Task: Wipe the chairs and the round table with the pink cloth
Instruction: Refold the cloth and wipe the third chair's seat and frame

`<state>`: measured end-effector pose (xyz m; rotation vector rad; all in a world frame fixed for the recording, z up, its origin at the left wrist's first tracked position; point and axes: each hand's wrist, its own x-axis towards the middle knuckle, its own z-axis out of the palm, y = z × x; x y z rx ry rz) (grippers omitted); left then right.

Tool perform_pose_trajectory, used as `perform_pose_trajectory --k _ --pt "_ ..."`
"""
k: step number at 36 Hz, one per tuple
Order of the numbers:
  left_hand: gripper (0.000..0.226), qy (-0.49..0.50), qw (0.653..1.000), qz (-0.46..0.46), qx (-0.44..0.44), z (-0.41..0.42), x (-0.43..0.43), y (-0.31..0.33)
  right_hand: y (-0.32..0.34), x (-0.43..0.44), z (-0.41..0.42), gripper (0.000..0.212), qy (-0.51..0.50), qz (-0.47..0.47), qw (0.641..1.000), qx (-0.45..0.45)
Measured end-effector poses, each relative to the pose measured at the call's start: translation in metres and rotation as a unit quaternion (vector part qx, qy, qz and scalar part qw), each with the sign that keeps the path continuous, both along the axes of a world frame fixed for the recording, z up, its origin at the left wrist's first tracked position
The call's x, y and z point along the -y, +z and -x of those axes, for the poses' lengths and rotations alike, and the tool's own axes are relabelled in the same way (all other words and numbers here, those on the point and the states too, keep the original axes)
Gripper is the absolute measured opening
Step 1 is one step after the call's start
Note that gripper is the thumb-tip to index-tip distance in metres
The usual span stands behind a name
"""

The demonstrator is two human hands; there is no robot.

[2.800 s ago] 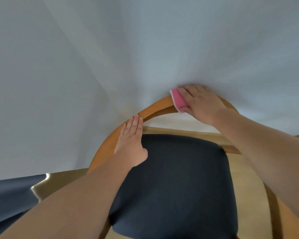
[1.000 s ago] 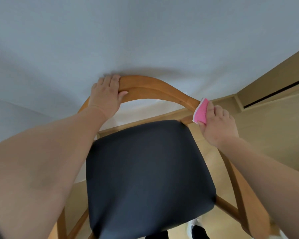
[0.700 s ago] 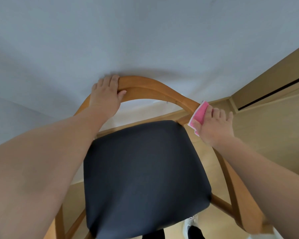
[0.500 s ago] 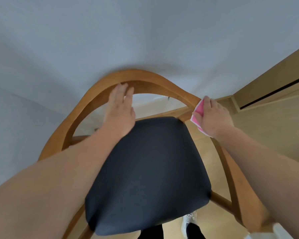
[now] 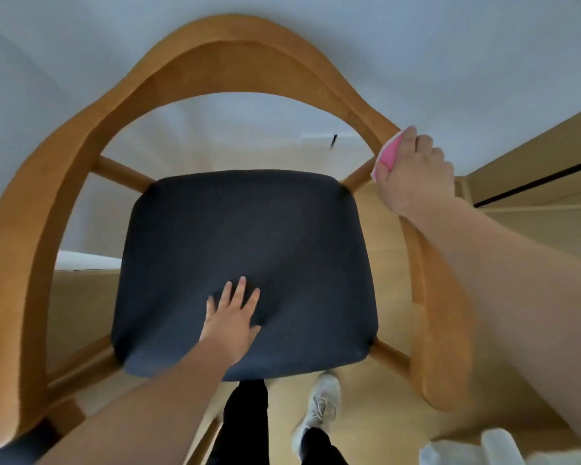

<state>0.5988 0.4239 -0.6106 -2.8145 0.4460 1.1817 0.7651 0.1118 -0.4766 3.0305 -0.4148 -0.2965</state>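
A wooden chair (image 5: pixel 31 229) with a curved one-piece rail stood close to a pale wall (image 5: pixel 81 45), seen from directly above. At centre, the person's left hand (image 5: pixel 232 317) lay flat on the front half of the dark seat cushion (image 5: pixel 249 223), fingers straight and spread, holding nothing and apparently bracing the frame. Below the seat's front edge, a light-coloured shoe (image 5: pixel 319 404) was planted on the wooden floor (image 5: pixel 81 297). To the right, the right hand (image 5: pixel 416 172) had its fingers curled over the folded pink cloth (image 5: pixel 390 152), pressing it against the rail where the back bends down into the right armrest. Only a small strip of the cloth showed past the thumb. The round table was out of view.

The likely trouble lay in that grip: with so little cloth exposed, bare fingers rather than fabric could run along the wood, leaving the underside and the long right armrest unwiped. The floor looked smooth, so a hard push along the rail, or weight shifted onto the flat palm, could send the chair skidding towards the wall. A white object (image 5: pixel 490 444) at lower right was too blurred to identify.
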Motion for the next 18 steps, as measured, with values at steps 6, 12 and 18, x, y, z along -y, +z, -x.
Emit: perform_pose_trajectory --k 6,12,18 --pt "0.080 0.037 0.999 -0.013 -0.004 0.003 0.008 -0.014 -0.006 0.006 0.026 0.070 0.001 0.008 1.000 0.021" --pt "0.079 0.057 0.998 -0.003 -0.007 0.001 0.010 -0.009 -0.006 0.009 0.064 0.072 -0.020 0.014 0.999 0.030" --pt "0.078 0.065 0.998 0.002 -0.005 0.001 0.008 -0.008 -0.005 0.007 0.103 0.077 -0.049 0.012 0.999 0.006"
